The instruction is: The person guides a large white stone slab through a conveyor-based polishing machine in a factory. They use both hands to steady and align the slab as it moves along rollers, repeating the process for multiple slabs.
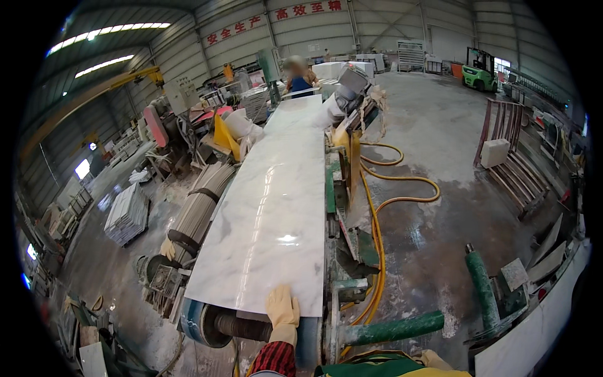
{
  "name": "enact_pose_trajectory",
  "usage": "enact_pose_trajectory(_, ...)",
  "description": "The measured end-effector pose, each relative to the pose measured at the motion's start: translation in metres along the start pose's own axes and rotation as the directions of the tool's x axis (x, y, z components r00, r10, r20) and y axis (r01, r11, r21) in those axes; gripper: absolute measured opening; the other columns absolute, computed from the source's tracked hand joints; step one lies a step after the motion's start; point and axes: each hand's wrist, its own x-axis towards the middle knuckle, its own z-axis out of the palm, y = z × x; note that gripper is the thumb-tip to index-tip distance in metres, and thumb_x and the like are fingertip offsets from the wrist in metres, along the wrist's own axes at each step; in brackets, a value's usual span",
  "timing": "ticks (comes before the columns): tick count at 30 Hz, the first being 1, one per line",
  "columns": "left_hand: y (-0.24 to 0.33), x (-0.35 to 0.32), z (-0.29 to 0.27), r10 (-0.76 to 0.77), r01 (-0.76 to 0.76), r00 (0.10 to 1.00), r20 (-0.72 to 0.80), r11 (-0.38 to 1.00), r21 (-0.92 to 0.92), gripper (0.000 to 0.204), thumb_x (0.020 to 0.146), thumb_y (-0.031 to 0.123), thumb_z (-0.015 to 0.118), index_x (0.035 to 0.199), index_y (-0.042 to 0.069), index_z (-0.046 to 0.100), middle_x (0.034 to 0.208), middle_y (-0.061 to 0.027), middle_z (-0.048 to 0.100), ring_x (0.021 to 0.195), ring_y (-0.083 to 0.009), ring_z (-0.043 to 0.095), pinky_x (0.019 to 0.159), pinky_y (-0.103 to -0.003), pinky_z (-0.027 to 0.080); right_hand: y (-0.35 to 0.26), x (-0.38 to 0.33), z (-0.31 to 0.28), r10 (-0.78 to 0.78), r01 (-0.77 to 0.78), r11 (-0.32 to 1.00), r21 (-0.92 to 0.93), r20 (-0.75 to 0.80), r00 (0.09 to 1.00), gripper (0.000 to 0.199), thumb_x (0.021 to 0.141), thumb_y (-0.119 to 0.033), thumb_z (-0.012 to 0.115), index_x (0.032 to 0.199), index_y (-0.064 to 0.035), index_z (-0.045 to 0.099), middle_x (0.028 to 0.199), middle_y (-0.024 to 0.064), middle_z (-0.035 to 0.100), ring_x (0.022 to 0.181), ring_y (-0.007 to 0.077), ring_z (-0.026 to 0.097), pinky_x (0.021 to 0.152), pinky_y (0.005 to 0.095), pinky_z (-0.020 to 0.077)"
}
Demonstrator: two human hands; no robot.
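A long, polished white slab with grey veining (pixel 264 207) lies flat on a belt machine and stretches away from me. My left hand (pixel 284 311), in a cream glove, rests on its near edge, fingers extended over the top surface. Below that edge shows the machine's roller (pixel 242 327) with blue ends. At the lower edge, beside my green and yellow clothing, a bit of cream glove (pixel 434 360) appears to be my right hand; its fingers are hidden.
Yellow hoses (pixel 377 251) loop along the machine's right side, near a green bar (pixel 396 328). A bundle of strips (pixel 200 204) lines the left side. A person (pixel 300 78) stands at the far end. A metal rack (pixel 512 157) and a green forklift (pixel 480 70) stand right.
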Motion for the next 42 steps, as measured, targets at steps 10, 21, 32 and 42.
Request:
enact_pose_trajectory(10,-0.011,-0.018,-0.007,-0.028,0.029,1.0,-0.015,0.995,0.1,0.047,0.093,0.027,0.07,0.134,0.005,0.066,0.14,-0.0213,0.064,0.132,-0.0453,0.055,0.117,-0.058,0.038,0.002,-0.092,0.067,-0.003,0.025,0.857,-0.515,0.043,0.999,0.049,0.118,-0.029,0.025,0.138,-0.0008,0.059,0.12,0.02,0.075,0.098,0.0375,0.071,0.087,0.0454,0.059)
enact_pose_trajectory(21,-0.011,-0.023,-0.008,-0.043,0.044,0.999,-0.012,0.99,0.132,0.048,0.095,0.029,0.068,0.136,0.004,0.067,0.142,-0.0209,0.064,0.134,-0.0449,0.055,0.119,-0.057,0.038,0.001,-0.125,0.099,-0.075,0.133,0.715,-0.687,0.114,0.991,0.044,0.117,-0.022,0.029,0.137,-0.0005,0.062,0.123,0.0185,0.075,0.1,0.0332,0.071,0.089,0.0431,0.0582)
enact_pose_trajectory(32,-0.011,-0.028,-0.011,-0.042,0.043,0.999,-0.011,0.993,0.111,0.05,0.095,0.029,0.068,0.138,0.004,0.066,0.144,-0.0211,0.063,0.134,-0.046,0.054,0.12,-0.057,0.037,-0.019,-0.179,0.124,-0.014,0.075,0.74,-0.669,0.096,0.995,0.043,0.117,-0.021,0.032,0.136,-0.0007,0.064,0.122,0.0169,0.074,0.101,0.0316,0.07,0.089,0.0415,0.0589)
enact_pose_trajectory(42,-0.011,-0.03,-0.011,-0.021,0.024,0.999,-0.027,0.994,0.102,0.049,0.095,0.028,0.068,0.137,0.004,0.065,0.143,-0.0215,0.063,0.134,-0.0451,0.055,0.12,-0.057,0.037,-0.019,-0.198,0.13,-0.009,0.077,0.747,-0.66,0.106,0.994,0.041,0.117,-0.02,0.034,0.136,-0.0009,0.065,0.122,0.0155,0.073,0.101,0.0301,0.07,0.089,0.0401,0.0595)
